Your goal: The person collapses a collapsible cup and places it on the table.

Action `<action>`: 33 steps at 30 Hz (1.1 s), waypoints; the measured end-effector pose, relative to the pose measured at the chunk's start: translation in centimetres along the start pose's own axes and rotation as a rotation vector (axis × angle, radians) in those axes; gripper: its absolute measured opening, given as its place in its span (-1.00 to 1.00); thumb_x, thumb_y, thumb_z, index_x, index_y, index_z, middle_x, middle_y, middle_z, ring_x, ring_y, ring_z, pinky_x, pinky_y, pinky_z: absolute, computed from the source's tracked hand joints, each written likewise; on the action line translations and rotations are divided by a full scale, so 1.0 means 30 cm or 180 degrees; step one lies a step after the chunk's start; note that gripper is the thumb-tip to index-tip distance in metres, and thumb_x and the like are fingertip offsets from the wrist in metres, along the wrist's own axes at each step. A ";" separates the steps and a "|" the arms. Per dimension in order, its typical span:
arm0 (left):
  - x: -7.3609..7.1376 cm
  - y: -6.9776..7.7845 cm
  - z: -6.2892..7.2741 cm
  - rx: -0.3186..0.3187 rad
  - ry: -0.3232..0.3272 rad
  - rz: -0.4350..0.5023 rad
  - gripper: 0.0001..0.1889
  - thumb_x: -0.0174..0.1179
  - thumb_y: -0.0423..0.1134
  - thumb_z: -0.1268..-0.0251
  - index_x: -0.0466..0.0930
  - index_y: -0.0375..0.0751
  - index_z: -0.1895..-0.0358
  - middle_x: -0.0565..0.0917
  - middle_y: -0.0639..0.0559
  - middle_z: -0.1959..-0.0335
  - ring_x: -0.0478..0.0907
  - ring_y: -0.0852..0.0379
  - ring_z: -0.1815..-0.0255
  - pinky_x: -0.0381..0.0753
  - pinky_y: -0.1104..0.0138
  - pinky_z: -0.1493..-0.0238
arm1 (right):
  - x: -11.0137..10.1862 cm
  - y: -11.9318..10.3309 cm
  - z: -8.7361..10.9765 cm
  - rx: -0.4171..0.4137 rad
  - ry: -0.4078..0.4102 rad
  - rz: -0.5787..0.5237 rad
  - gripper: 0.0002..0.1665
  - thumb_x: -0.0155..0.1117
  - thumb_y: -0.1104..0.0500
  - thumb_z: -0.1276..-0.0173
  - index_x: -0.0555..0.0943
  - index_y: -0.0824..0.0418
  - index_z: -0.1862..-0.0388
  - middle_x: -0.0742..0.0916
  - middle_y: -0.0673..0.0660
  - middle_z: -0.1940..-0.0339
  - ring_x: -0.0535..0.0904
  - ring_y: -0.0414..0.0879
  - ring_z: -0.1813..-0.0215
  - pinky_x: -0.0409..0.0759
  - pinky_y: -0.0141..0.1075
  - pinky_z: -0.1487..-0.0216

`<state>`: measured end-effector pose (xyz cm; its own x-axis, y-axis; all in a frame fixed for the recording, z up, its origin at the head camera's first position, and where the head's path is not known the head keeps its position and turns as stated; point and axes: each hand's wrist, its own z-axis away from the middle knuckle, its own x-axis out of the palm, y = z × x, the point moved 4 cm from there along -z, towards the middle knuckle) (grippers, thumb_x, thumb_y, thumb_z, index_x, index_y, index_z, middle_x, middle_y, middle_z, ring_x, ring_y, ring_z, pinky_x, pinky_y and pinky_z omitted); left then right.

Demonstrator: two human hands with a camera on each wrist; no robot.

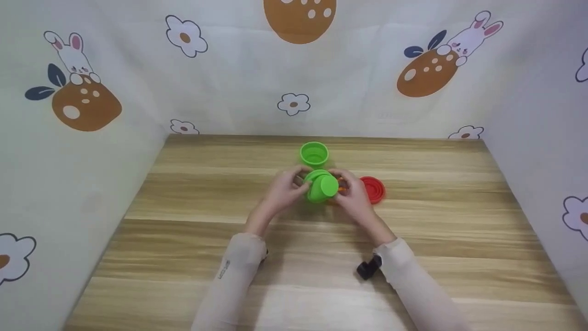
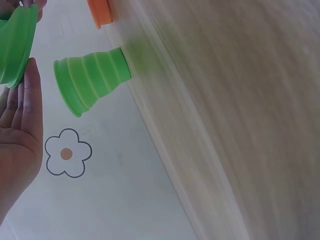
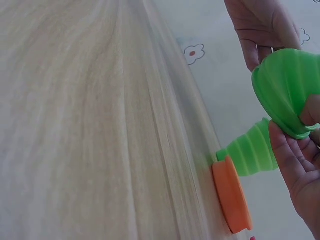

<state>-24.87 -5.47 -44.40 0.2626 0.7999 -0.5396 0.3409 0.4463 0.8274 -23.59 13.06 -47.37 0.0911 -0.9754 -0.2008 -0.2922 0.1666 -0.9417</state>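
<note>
Both hands hold a green collapsible cup [image 1: 329, 185] above the table, its base tilted up toward the head camera and its ribbed wall bent out of shape. My left hand [image 1: 285, 187] pinches the rim from the left. From the right, my right hand [image 1: 356, 195] grips the rim, and in the right wrist view its thumb presses the green wall [image 3: 287, 82]. Just behind them a second green collapsible cup [image 1: 314, 154] stands upright and extended, mouth up. An orange flattened cup [image 3: 232, 195] sits by the right hand, mostly hidden by it in the head view.
A red flattened collapsible cup [image 1: 373, 190] lies on the wood-grain table [image 1: 193, 257], right beside the right hand. Cloth walls [image 1: 239, 82] printed with rabbits and flowers enclose the table at the back and both sides.
</note>
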 end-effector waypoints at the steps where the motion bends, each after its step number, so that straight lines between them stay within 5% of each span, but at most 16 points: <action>1: 0.000 0.000 0.002 0.0012 -0.0028 0.0025 -0.65 0.18 -0.33 -0.34 0.54 -0.30 -0.17 0.69 -0.19 0.06 0.66 -0.03 0.12 0.71 0.23 -0.01 | -0.002 0.000 -0.001 0.0001 0.0012 0.0017 -0.37 0.32 0.55 -0.05 0.54 0.44 -0.19 0.66 0.35 -0.14 0.67 -0.09 0.02 0.65 -0.46 0.00; 13: 0.033 -0.010 0.031 0.0062 -0.0592 0.0881 -0.23 0.16 -0.46 -0.14 0.14 -0.21 -0.48 0.41 -0.24 -0.25 0.54 -0.13 -0.17 0.60 0.04 -0.24 | -0.019 0.008 -0.003 0.0038 0.0115 -0.0139 -0.44 0.23 0.56 -0.13 0.54 0.44 -0.18 0.65 0.35 -0.15 0.71 0.08 -0.05 0.69 -0.47 0.09; 19: 0.039 -0.006 0.027 0.0019 -0.0457 0.0971 -0.26 0.16 -0.49 -0.14 0.16 -0.23 -0.45 0.38 -0.23 -0.20 0.53 -0.10 -0.18 0.61 0.09 -0.25 | -0.023 0.005 -0.002 0.0049 0.0144 -0.0186 -0.44 0.24 0.56 -0.14 0.53 0.47 -0.18 0.65 0.38 -0.15 0.69 0.15 -0.08 0.69 -0.48 0.09; 25: 0.044 -0.005 0.018 0.0027 -0.0279 0.0940 -0.31 0.17 -0.44 -0.14 0.21 -0.25 -0.41 0.42 -0.22 -0.13 0.56 -0.01 -0.02 0.68 0.18 -0.09 | -0.025 0.020 0.000 0.0152 0.0188 -0.0267 -0.45 0.19 0.54 -0.14 0.51 0.50 -0.19 0.65 0.34 -0.11 0.68 0.01 -0.10 0.66 -0.49 0.04; 33: 0.062 0.005 0.008 0.0078 -0.0099 0.1013 -0.31 0.19 -0.43 -0.18 0.15 -0.29 -0.40 0.41 -0.24 -0.14 0.58 -0.07 -0.07 0.69 0.21 -0.08 | -0.014 0.033 0.010 0.0293 0.0074 -0.0833 -0.33 0.08 0.53 -0.16 0.34 0.49 -0.33 0.57 0.23 -0.21 0.63 -0.15 -0.07 0.71 -0.38 0.05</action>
<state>-24.13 -3.99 -45.32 0.3868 0.8850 -0.2592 0.2587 0.1657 0.9517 -23.64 13.67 -48.29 0.1300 -0.9898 0.0577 -0.1738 -0.0800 -0.9815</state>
